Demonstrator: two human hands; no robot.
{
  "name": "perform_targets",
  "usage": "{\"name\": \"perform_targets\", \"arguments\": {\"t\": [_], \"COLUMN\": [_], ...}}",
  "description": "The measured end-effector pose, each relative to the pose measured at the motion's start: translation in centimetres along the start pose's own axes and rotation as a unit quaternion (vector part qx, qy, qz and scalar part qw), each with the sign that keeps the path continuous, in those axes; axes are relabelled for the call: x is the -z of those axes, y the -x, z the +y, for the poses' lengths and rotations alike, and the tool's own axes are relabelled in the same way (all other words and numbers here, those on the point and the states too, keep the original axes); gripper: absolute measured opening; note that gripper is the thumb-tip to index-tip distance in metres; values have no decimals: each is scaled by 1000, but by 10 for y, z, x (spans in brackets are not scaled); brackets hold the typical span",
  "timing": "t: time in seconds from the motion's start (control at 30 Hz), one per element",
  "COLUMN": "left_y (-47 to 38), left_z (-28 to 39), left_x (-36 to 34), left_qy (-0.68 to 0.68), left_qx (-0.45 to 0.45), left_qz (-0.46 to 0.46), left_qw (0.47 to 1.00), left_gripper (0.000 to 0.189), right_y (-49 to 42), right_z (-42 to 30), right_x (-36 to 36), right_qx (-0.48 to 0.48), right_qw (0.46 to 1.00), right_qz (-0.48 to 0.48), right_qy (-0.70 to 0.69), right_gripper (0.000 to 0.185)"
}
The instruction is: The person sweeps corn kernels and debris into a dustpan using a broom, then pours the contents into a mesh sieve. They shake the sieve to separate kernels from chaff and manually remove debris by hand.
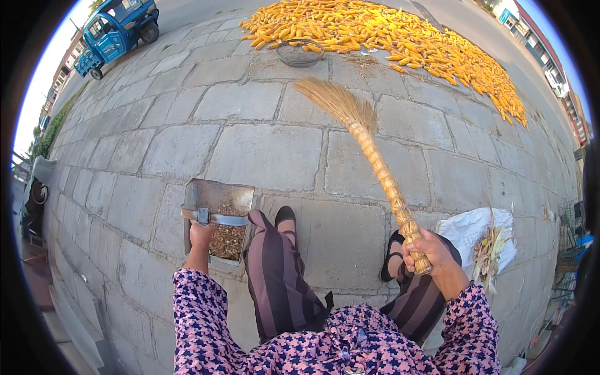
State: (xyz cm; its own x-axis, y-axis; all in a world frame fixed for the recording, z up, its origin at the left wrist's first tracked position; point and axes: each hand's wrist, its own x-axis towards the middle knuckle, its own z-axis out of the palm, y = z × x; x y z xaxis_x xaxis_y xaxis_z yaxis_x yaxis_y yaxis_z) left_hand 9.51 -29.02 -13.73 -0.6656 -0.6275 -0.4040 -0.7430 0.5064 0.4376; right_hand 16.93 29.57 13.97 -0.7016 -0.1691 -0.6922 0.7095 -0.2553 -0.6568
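My right hand grips the bound handle end of a straw broom. The broom slants up and to the left, its bristles fanned out over the stone paving. At my left side, my left hand is closed around the handle of a metal dustpan. Brown chaff and small debris lie inside the dustpan, beside my left foot. Part of the dustpan's handle is hidden by my fingers.
A broad heap of yellow corn cobs spreads across the paving ahead. A round mesh sieve sits at its near edge. Right of my leg lies a white plastic sack with dry husks on it. A blue three-wheeled truck stands far left.
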Motion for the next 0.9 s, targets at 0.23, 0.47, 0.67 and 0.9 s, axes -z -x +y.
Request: {"name": "perform_targets", "arguments": {"t": [0.23, 0.47, 0.67, 0.9], "left_y": [-31, -42, -41, -40], "left_z": [29, 50, 53, 65], "left_x": [-67, -101, -105, -109], "left_qy": [-73, -80, -137, -143], "left_qx": [-29, 15, 55, 9], "left_qz": [39, -14, 35, 61], "left_qw": [996, 997, 988, 988], "left_gripper": [41, 44, 49, 44], "right_y": [-82, -270, -480, -600], "right_z": [-59, -201, -316, -274], "right_x": [34, -10, -100, -83], "right_qx": [-24, 149, 262, 126], "right_qw": [995, 967, 938, 658], "right_qz": [90, 84, 84, 238], "right_qy": [41, 189, 211, 703], "right_gripper": [40, 26, 32, 46]}}
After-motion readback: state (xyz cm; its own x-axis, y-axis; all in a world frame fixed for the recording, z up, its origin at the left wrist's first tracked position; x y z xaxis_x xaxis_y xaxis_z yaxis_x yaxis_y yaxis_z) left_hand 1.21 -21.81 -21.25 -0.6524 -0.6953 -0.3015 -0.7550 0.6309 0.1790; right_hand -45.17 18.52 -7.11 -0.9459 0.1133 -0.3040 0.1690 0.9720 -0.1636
